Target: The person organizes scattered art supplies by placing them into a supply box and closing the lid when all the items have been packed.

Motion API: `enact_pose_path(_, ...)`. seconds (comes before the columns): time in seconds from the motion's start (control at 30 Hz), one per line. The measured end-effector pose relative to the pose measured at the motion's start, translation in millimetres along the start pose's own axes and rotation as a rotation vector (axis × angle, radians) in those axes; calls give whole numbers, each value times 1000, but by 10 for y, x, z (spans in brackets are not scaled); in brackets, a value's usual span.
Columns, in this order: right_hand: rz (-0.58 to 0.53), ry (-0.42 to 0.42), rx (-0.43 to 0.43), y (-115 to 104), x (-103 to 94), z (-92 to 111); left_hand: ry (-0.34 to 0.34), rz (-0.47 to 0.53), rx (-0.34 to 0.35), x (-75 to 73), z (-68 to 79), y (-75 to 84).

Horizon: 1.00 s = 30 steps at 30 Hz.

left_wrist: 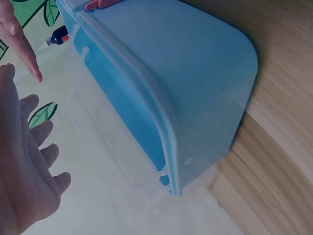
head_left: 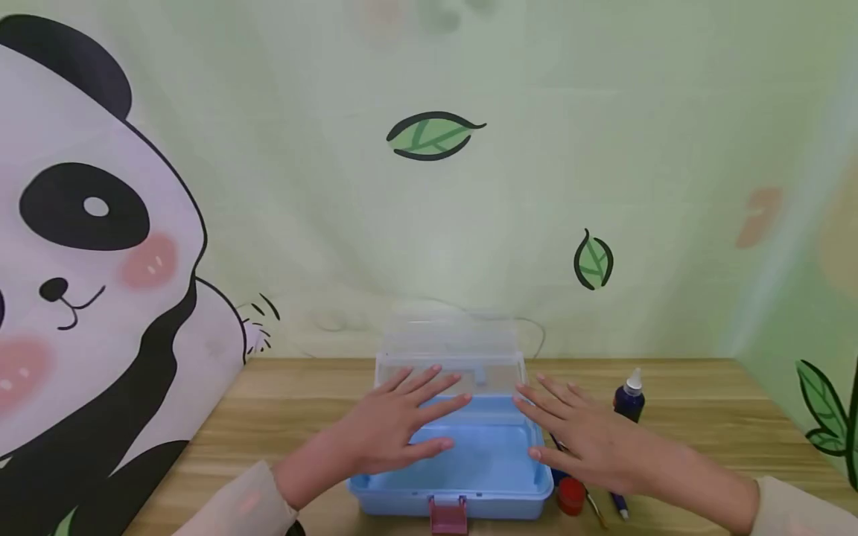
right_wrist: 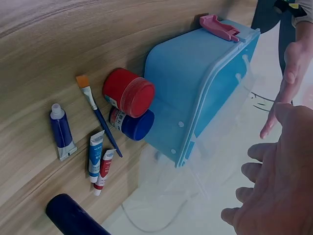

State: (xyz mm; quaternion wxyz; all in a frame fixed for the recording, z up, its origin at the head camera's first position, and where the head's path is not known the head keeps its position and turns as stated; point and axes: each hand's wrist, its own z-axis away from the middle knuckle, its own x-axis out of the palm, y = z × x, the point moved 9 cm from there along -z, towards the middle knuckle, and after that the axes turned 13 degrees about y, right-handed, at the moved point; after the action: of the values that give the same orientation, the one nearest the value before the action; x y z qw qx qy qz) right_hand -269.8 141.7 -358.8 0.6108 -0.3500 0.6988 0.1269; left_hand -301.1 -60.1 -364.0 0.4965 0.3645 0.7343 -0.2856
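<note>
A light blue plastic box [head_left: 469,458] stands on the table with its clear lid [head_left: 449,335] raised at the back and a pink clasp [head_left: 447,514] at the front. Nothing shows inside its main space in the head view. My left hand [head_left: 395,428] hovers over the box's left side, palm down, fingers spread and straight. Over its right edge my right hand [head_left: 593,439] is held the same way. Both hands are free of any object. In the wrist views the fingers of each hand [left_wrist: 24,161] appear above the box opening, apart from it.
Right of the box stand a red paint jar [right_wrist: 128,91] and a blue jar [right_wrist: 134,125]. A paintbrush [right_wrist: 101,120], a dark blue tube [right_wrist: 62,132], a light blue tube [right_wrist: 95,157] and a red tube [right_wrist: 103,172] lie nearby. Farther back is a dark blue bottle [head_left: 628,403] with a white nozzle.
</note>
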Motion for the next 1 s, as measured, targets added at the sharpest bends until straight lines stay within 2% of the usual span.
enact_pose_path(0.17,46,44,-21,7,-66,19,36,15,-10,-63,72,-44)
enact_pose_path(0.3,71,58,-19,35,-114,37,63,49,-53,-130,184,-132)
enact_pose_path(0.57,90,47,34,178,-107,150,77,24,-130,-177,428,-312)
enact_pose_path(0.8,39,17,115,358,-38,319,96,6,-206,-176,634,-454)
enact_pose_path(1.0,59,40,98,442,-12,414,141,115,-309,-180,767,-593)
